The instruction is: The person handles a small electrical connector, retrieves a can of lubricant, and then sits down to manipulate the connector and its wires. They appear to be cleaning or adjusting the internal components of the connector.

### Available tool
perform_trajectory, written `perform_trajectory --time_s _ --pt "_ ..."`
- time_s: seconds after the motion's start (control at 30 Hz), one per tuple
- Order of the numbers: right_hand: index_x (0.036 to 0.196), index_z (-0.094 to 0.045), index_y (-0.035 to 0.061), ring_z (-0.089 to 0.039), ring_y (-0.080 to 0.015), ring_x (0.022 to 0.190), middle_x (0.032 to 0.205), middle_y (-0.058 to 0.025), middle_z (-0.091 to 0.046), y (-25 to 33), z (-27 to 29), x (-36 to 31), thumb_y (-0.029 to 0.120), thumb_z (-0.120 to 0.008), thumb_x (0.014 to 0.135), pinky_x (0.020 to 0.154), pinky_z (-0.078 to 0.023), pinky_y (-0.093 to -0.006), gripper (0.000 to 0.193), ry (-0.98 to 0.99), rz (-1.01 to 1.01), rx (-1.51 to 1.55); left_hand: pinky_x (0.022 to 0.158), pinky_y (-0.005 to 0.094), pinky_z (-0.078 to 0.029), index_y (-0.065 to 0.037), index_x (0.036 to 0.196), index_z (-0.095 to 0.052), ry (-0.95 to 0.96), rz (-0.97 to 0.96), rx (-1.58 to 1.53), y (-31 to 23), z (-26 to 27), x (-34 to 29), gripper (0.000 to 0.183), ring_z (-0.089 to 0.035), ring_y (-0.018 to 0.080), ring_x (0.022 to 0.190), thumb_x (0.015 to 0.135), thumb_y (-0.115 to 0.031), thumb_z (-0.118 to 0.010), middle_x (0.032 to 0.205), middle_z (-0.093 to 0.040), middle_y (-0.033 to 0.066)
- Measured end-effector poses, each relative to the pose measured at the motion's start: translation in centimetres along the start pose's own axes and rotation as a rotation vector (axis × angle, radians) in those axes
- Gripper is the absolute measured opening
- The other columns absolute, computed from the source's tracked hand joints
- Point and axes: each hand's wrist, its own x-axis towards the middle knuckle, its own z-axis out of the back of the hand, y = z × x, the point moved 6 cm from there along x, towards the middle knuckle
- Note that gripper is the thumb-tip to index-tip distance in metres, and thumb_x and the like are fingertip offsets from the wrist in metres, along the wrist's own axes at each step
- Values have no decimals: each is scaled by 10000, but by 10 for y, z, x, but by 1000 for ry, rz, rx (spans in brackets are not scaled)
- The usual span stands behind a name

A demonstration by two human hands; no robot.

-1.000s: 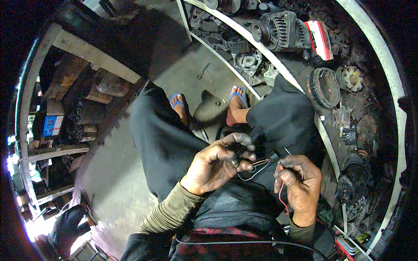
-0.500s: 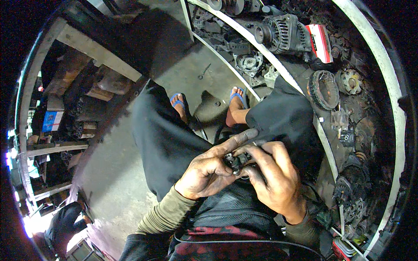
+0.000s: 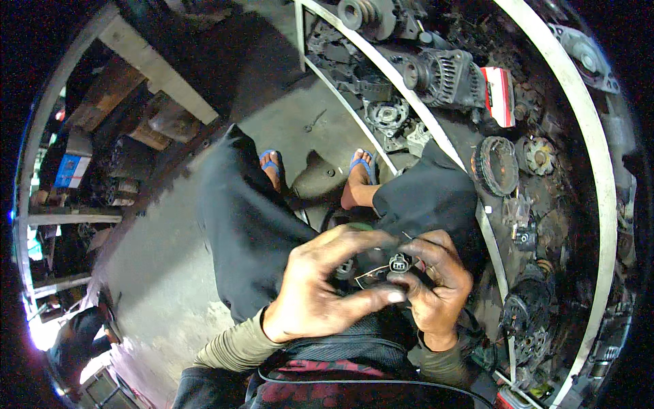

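Observation:
In front of my lap my right hand (image 3: 439, 286) is closed, its thumb and fingers pinching a small black electrical connector (image 3: 399, 264). The connector's oval socket faces up toward me. A thin copper-coloured wire (image 3: 371, 274) sticks out to its left. My left hand (image 3: 317, 283) is curved around the near side of the connector, thumb and forefinger spread apart. Its thumb tip is just below the connector and its forefinger reaches above it; I cannot tell whether either touches. What lies behind the fingers is partly hidden.
To the right, a white-edged rack (image 3: 487, 238) bears an alternator (image 3: 446, 78), a red-and-white box (image 3: 497, 95), a wound stator ring (image 3: 496, 165) and greasy parts. Shelves with a blue-and-white box (image 3: 71, 170) stand left. A small ring-ended piece (image 3: 308, 127) lies on the concrete floor (image 3: 170, 273).
My left hand has loosened from the small part, its thumb and forefinger now spread. My right hand keeps the part, turned so its socket faces up. The view has shifted slightly.

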Motion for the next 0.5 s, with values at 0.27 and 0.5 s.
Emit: perform_trajectory --time_s 0.27,0.5 --pt "1063 -712 20 -601 -200 873 1011 -97 -641 -8 -8 -4 158 -755 722 794 -487 -312 370 -85 40 20 780 319 -553 -9 1077 -684 -150 76 41 -8 -2 -5 437 -717 219 862 720 -158 -885 996 -726 125" --pt "1064 -704 -1 -637 -261 965 1032 -138 -666 -15 -19 -8 118 -691 762 880 -497 -353 325 -105 29 66 729 323 -558 -14 1044 -677 -247 21 152 -13 1 -8 363 -711 253 805 719 -97 -816 930 -706 121"
